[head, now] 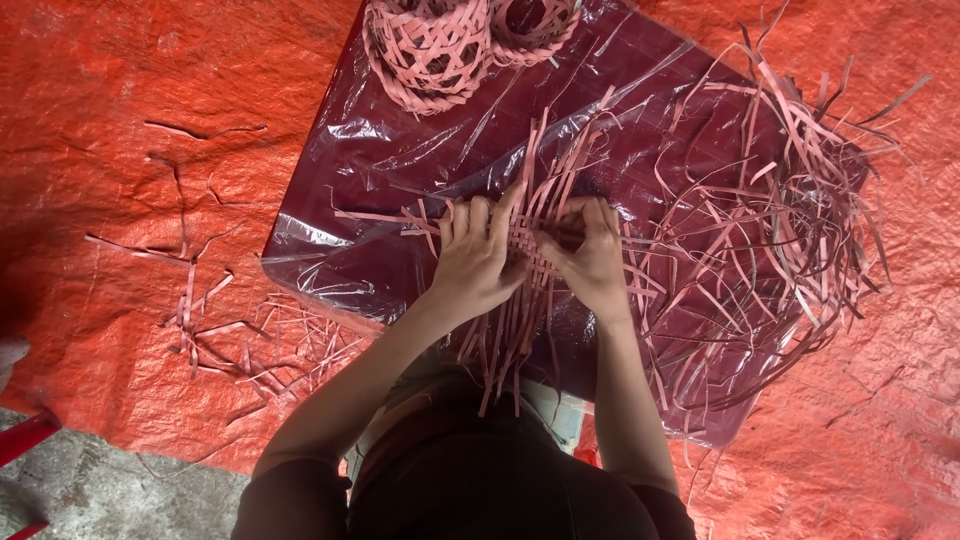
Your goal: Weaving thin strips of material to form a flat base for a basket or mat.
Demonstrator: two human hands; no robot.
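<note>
My left hand [475, 255] and my right hand [592, 255] meet over a flat woven patch of thin pink strips [528, 245] on a dark red board wrapped in clear plastic [380, 170]. The left fingers press down on the weave's left side. My right hand's fingers curl around strips at its right edge. Loose strip ends [505, 345] stick out of the weave toward me and away from me.
A tangled heap of loose pink strips [780, 220] covers the board's right side. Two woven pink baskets [430, 45] stand at the board's far edge. Scrap strips [215, 320] lie on the orange tarp [130, 150] at left. Grey floor shows at the bottom left.
</note>
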